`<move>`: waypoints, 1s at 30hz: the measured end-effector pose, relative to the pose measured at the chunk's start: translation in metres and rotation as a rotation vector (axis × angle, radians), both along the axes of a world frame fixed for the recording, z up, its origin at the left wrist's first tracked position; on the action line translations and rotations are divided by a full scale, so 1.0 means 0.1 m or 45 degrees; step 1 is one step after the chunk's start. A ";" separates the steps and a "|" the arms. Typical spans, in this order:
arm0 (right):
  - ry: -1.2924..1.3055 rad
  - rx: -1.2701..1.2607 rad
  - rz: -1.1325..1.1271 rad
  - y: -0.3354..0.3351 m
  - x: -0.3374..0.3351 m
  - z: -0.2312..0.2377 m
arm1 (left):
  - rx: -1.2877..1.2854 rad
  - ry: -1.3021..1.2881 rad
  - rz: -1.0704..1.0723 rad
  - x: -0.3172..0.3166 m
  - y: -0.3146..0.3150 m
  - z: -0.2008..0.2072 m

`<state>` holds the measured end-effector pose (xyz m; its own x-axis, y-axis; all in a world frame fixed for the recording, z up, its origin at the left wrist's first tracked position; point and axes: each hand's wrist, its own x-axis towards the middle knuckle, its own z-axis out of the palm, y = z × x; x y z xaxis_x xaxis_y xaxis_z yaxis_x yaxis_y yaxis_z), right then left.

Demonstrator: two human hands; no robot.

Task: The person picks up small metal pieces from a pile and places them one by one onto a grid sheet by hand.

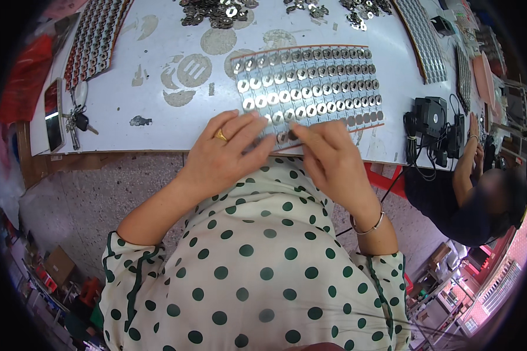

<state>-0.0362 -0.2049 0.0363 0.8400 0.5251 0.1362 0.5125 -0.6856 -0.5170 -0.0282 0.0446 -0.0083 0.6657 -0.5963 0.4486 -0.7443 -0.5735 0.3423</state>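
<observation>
Silvery metal discs are seen in rows on a sheet (310,85) lying on the white table (158,117). Its near edge is pressed by the left hand (225,155), fingers together, and pinched by the right hand (328,155).

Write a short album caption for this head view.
Both hands press small metal rings onto a gridded sheet at a white table.

White worn table (158,111) carries a gridded sheet of small metal discs (310,82), another filled sheet (96,38) at left, loose metal parts (216,11) at the far edge, a phone (54,114), keys (76,123), and possibly a black charger (430,117).
</observation>
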 end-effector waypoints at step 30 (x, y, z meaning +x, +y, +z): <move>-0.503 0.365 0.048 0.04 1.31 0.87 | -1.039 0.662 0.142 0.82 -0.16 0.81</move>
<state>0.0945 -0.2013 0.1234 0.6761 0.4493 0.5840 0.7292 -0.5212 -0.4433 0.0534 0.0289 0.0732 0.9312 -0.1544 0.3301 -0.3439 -0.0724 0.9362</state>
